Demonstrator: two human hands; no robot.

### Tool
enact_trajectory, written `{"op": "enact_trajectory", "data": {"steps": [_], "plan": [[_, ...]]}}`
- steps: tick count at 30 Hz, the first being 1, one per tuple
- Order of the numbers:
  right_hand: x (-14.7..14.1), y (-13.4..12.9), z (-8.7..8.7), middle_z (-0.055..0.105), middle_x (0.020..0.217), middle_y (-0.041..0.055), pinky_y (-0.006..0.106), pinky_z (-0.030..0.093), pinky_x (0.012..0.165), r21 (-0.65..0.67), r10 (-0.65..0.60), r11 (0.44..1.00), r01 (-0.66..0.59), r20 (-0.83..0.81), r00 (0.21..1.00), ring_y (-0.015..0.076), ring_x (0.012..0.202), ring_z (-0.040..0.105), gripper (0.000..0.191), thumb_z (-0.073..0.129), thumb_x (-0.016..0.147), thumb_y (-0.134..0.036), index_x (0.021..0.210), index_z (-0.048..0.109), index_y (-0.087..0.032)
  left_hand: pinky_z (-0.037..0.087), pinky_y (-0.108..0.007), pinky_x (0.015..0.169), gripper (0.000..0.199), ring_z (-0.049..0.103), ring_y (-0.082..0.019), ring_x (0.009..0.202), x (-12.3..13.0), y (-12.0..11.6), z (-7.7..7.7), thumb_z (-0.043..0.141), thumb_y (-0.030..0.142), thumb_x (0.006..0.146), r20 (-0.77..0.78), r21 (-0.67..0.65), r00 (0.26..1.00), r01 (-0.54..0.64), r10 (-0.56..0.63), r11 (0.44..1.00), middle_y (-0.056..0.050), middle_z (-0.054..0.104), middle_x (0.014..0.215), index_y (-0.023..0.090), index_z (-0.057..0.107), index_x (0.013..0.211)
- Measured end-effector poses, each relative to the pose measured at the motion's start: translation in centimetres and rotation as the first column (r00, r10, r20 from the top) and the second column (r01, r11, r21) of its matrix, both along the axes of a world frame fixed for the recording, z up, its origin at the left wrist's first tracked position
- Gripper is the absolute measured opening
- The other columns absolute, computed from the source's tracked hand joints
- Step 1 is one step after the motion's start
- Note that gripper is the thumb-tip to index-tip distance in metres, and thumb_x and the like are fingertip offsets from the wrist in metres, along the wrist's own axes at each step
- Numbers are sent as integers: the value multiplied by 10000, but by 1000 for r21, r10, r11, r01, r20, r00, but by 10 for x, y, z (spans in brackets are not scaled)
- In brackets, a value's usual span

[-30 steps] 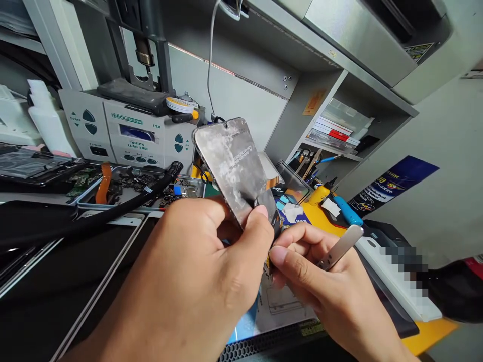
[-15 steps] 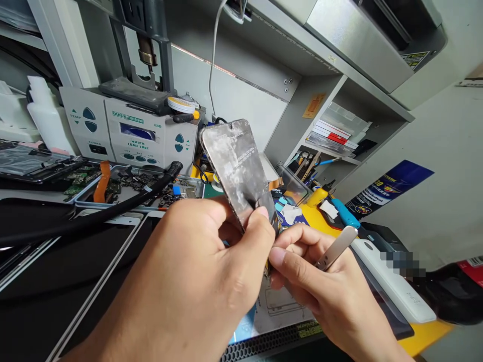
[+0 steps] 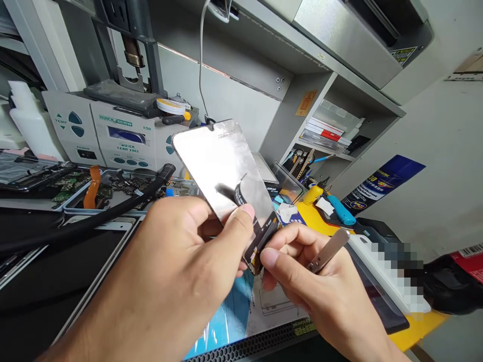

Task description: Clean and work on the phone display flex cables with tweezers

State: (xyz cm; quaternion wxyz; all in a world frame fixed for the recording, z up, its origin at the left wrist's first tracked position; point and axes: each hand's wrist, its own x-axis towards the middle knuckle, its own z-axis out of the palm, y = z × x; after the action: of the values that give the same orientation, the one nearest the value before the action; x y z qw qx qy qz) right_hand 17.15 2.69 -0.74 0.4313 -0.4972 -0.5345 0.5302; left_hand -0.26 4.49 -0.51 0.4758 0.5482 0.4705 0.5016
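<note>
A phone screen is held up at a slant, its shiny metal back towards me and a black flex part at its lower end. My left hand is closed around its left side, the thumb pressing on the metal back. At the lower right edge, the fingertips of my right hand are pinched together against the black part. Metal tweezers lie in that same hand, with the rear end sticking up past the knuckles. Their tips are hidden by the fingers.
A hot-air station stands at the back left, its black hose crossing the bench. Circuit boards lie in a tray. Large dark screens cover the left. On the yellow mat is a blue-handled tool.
The phone screen has tipped so that more of its back and its lower end show, now catching bright light. Both hands have shifted slightly left, and the view has turned a little.
</note>
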Motion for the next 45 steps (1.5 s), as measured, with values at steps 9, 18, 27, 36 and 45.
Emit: {"op": "enact_trajectory", "data": {"steps": [9, 18, 27, 36, 45], "plan": [[21, 4, 2, 335, 553, -91, 221, 151, 431, 80, 5, 997, 2, -94, 996, 46, 472, 217, 257, 759, 801, -413, 901, 661, -198, 258, -232, 425, 478, 240, -92, 496, -15, 8, 6, 620, 434, 869, 94, 14, 968, 234, -234, 972, 57, 289, 540, 198, 408, 512], [17, 5, 5, 325, 467, -87, 246, 91, 415, -28, 69, 997, -74, -138, 988, 27, 422, 174, 377, 738, 822, -408, 594, 617, -133, 568, -352, 713, 193, 640, -234, 851, -12, 7, 12, 586, 327, 900, 239, -55, 849, 497, -472, 866, -63, 698, 860, 158, 680, 910], [16, 6, 5, 371, 404, -92, 255, 94, 405, -72, 35, 996, -46, -159, 987, 22, 361, 189, 333, 696, 857, -413, 670, 662, -139, 559, -290, 578, 244, 587, -150, 598, -2, 3, 10, 552, 242, 916, 99, -106, 882, 470, -461, 876, 11, 624, 660, 174, 606, 1144], [11, 8, 10, 605, 524, -14, 243, 222, 374, -40, -2, 999, -3, -142, 990, 47, 354, 326, 389, 748, 743, -522, 735, 697, -137, 529, -272, 577, 234, 553, -111, 569, -4, -2, 11, 551, 235, 918, 40, -83, 883, 469, -468, 879, 18, 643, 802, 235, 642, 1134], [10, 9, 10, 627, 531, 2, 235, 280, 335, -19, -22, 1000, 19, -133, 991, 72, 353, 388, 442, 747, 695, -580, 769, 697, -148, 523, -233, 517, 103, 517, -91, 523, -1, -4, 13, 569, 252, 907, 80, -120, 892, 451, -445, 884, 29, 589, 728, 204, 634, 971]]}}
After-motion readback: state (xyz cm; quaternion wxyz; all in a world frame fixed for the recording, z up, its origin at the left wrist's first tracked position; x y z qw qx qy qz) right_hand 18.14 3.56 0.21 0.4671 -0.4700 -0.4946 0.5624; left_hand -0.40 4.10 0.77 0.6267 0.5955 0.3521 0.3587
